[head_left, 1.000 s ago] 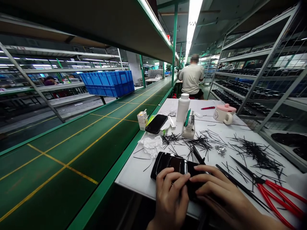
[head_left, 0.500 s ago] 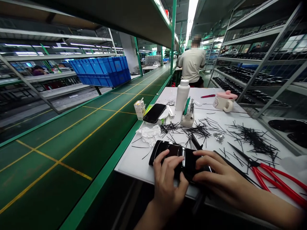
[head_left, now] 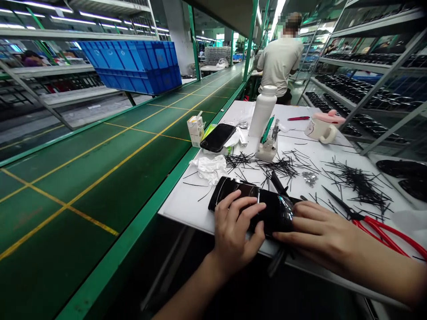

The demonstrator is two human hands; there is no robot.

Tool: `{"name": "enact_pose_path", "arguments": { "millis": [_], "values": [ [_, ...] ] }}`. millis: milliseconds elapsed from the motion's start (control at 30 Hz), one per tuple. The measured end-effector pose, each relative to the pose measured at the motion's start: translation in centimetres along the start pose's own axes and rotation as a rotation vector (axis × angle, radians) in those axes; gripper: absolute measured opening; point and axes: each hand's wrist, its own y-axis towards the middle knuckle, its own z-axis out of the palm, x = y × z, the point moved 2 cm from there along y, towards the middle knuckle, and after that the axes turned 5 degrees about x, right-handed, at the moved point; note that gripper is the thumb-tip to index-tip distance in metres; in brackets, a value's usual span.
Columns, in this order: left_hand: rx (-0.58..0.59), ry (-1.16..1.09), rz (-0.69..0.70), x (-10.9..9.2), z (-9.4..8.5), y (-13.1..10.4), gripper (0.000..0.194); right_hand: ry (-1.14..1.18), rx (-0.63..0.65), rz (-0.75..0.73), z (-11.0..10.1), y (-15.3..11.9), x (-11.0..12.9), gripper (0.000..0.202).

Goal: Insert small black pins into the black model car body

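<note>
A glossy black curved item (head_left: 273, 207) lies at the near edge of the white table (head_left: 187, 202). My left hand (head_left: 235, 224) rests on its left part, fingers spread over the top and thumb at the near side. At its right end, my right hand (head_left: 313, 226) is closed round the edge, fingertips against the black surface; the thumb is hidden. Just beyond it are a dark tool (head_left: 278, 183), loose black strips (head_left: 283, 165) and a crumpled white cloth (head_left: 209, 168). Red-handled scissors (head_left: 376, 226) lie right of my right hand.
A green conveyor (head_left: 133, 155) runs along the left, with blue crates (head_left: 133, 66) beyond. On the table stand a white bottle (head_left: 263, 111), a phone (head_left: 218, 137), a pen holder (head_left: 267, 149) and a lidded mug (head_left: 323, 126). A person (head_left: 282, 60) sits ahead; racks line the right.
My right hand has moved right along the black item to its end, uncovering more glossy surface. My left hand stays on the left part. The camera view has tilted down.
</note>
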Motion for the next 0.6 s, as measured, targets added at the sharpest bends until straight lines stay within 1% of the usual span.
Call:
{"name": "enact_pose_path", "arguments": {
  "millis": [133, 200, 267, 433, 500, 600],
  "values": [
    [-0.009, -0.004, 0.005, 0.1, 0.0, -0.1, 0.032, 0.027, 0.052, -0.013, -0.9, 1.5, 0.5, 0.036],
    [-0.01, -0.001, 0.011, 0.1, 0.0, -0.1, 0.031, 0.001, 0.059, -0.01, -1.3, 2.2, 0.7, 0.041],
    [-0.013, -0.001, 0.016, 0.2, 0.0, -0.1, 0.03, -0.044, 0.09, -0.008, -1.4, 2.6, 0.7, 0.041],
    [-0.025, -0.011, 0.031, 0.3, 0.0, -0.1, 0.03, -0.078, 0.26, 0.043, -0.3, 2.2, 0.3, 0.03],
    [-0.025, -0.011, 0.032, 0.3, 0.1, -0.2, 0.031, -0.073, 0.287, 0.058, 0.2, 2.0, 0.2, 0.029],
    [-0.019, -0.005, 0.028, 0.2, 0.2, -0.4, 0.032, -0.083, 0.285, 0.078, 0.6, 2.0, 0.3, 0.03]
  ]
}}
